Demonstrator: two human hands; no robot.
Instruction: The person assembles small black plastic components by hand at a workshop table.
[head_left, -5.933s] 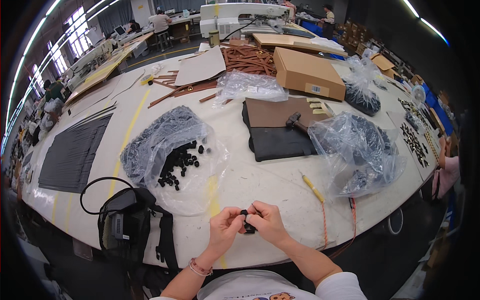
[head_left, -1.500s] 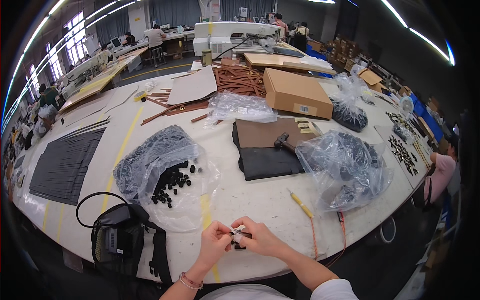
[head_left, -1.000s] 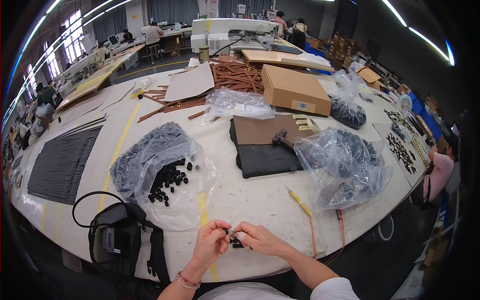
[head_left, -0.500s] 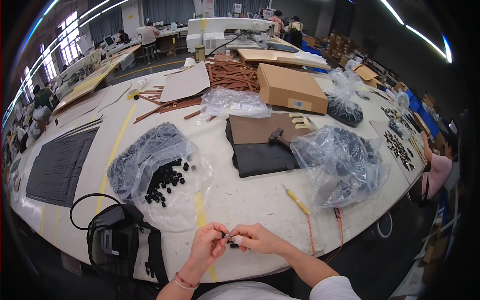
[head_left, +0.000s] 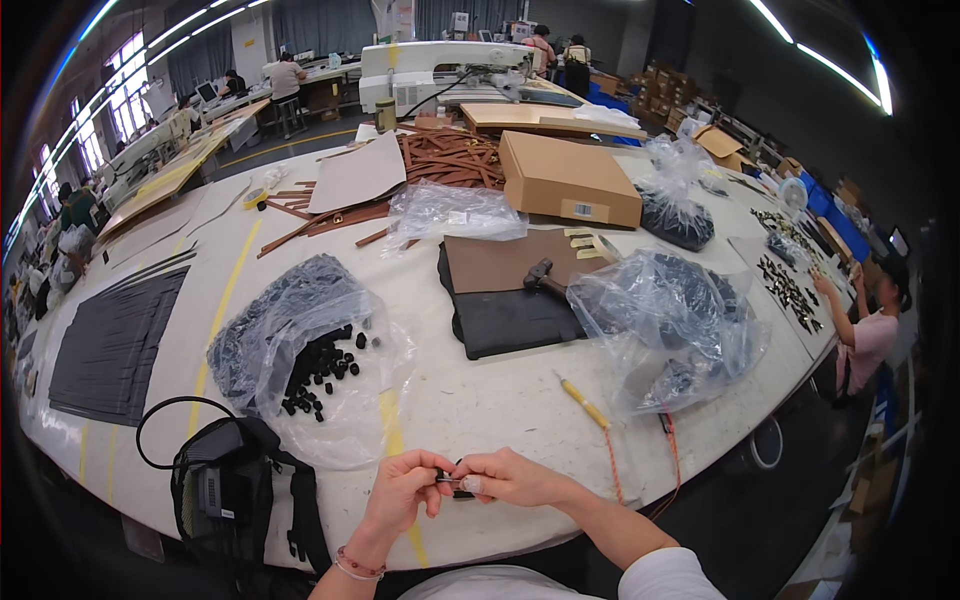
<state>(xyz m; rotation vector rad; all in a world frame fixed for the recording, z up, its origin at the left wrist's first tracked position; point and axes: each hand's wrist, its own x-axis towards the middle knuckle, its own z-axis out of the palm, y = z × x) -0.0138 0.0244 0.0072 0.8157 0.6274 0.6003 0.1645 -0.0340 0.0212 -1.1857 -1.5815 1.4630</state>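
Observation:
My left hand (head_left: 405, 492) and my right hand (head_left: 508, 478) meet at the near edge of the white table (head_left: 500, 400), fingertips pinched together on a small black part (head_left: 453, 484) held between them. Just beyond my left hand lies a clear plastic bag (head_left: 310, 365) with several small black pieces (head_left: 322, 370) spilled on it. A yellow pencil (head_left: 584, 403) lies to the right of my hands.
A black bag with a cable (head_left: 225, 490) sits at the left near edge. Dark mat with a hammer (head_left: 520, 300), a bulging clear bag of dark parts (head_left: 675, 320), a cardboard box (head_left: 565, 178), brown straps (head_left: 450, 155) and dark sheets (head_left: 115, 340) fill the table. A person (head_left: 865, 325) works at the right edge.
My hands stay joined on the small black part and have shifted slightly lower in view as my head tilted; fingers keep working it.

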